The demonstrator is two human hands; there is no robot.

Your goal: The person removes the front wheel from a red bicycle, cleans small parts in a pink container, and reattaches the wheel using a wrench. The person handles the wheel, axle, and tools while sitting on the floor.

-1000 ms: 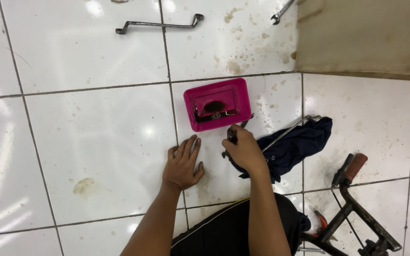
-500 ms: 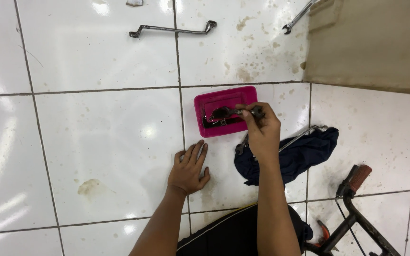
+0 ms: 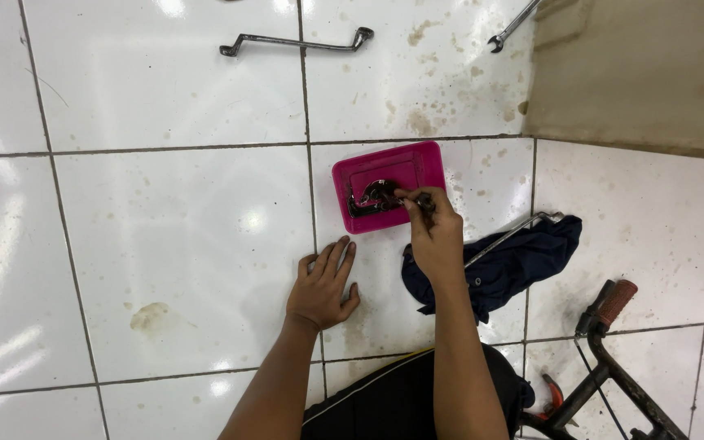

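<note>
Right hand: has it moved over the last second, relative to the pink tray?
Yes. The right hand went from the dark cloth up to the pink tray, fingertips now over its near edge.

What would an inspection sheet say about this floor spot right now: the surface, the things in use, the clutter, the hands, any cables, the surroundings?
Surface: white tiled floor, glossy, with brown stains and dark grout lines.
Job's things: pink tray holding dark greasy metal parts; a small dark piece is pinched over its right edge.
Clutter: offset ring spanner at the top; an open-end spanner near the top right; dark blue cloth with a metal tool lying on it.
Hands: left hand flat on the tile, fingers spread; right hand pinching the small piece at the tray.
Cables: thin cable by the bicycle handlebar.
Surroundings: tan mat at top right.
</note>
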